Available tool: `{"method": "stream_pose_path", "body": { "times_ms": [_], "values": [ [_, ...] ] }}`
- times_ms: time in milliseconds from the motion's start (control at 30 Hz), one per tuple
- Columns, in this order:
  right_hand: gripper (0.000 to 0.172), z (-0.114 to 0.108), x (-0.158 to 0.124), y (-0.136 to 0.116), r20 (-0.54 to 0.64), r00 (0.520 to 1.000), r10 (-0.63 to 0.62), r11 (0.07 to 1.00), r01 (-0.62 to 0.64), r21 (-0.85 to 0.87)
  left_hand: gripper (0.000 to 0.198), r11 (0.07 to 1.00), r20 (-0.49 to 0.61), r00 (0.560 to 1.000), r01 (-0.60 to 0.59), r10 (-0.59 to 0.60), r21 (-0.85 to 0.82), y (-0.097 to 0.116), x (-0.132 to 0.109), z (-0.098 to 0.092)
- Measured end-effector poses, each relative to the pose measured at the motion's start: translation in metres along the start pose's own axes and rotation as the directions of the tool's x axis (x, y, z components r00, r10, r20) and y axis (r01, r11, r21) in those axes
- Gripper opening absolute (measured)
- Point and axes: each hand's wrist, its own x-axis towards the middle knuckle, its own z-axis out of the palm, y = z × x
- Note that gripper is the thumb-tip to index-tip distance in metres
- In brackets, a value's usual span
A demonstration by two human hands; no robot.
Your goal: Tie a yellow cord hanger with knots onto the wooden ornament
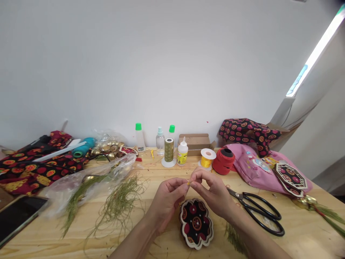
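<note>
Above the middle of the wooden table (151, 237), my left hand (168, 198) and my right hand (211, 192) meet fingertip to fingertip. Both are closed in a pinch on a small piece of yellow cord (188, 183), most of which my fingers hide. Just below them is a flower-shaped ornament (196, 223), with a pale scalloped wooden edge and dark patterned fabric. More yellow shows at its upper left edge beside my left hand; whether the cord joins it I cannot tell. Green tassel threads (234, 237) lie under my right forearm.
Black-handled scissors (264, 212) lie right of my right hand. Behind stand a yellow cord spool (206, 162), a red thread cone (223, 162), a glue bottle (182, 153) and an olive thread spool (169, 150). Loose green threads (121, 201) and a phone (20, 217) lie left.
</note>
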Motion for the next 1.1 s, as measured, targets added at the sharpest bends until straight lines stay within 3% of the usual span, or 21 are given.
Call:
{"method": "stream_pose_path", "body": {
  "times_ms": [200,433,700,967,1100],
  "values": [
    [0.006,-0.0001,-0.0009,-0.001,-0.114,0.989,-0.092,0.995,0.087,-0.051,0.01,0.996,0.004,1.0,0.005,-0.005,-0.093,0.0021,-0.0001,0.0012],
    [0.009,0.0011,-0.001,-0.0025,-0.119,0.977,-0.179,0.982,0.169,-0.088,0.01,0.994,0.028,1.0,0.006,-0.003,-0.108,0.0029,-0.001,0.0017],
    [0.01,0.0019,-0.0001,-0.0026,-0.129,0.971,-0.201,0.973,0.182,-0.144,0.008,0.997,-0.023,1.0,-0.008,0.006,-0.072,0.0004,-0.0002,0.0009],
    [0.009,0.0013,-0.0001,-0.0005,-0.13,0.95,-0.283,0.923,0.233,-0.306,0.011,0.997,-0.128,0.99,-0.049,0.057,0.066,0.0031,0.0012,0.0009],
    [0.01,0.0006,-0.0009,-0.0012,-0.126,0.952,-0.277,0.919,0.225,-0.325,0.012,0.994,-0.123,0.99,-0.059,0.07,0.093,0.0022,0.0021,-0.0006]
  ]
}}
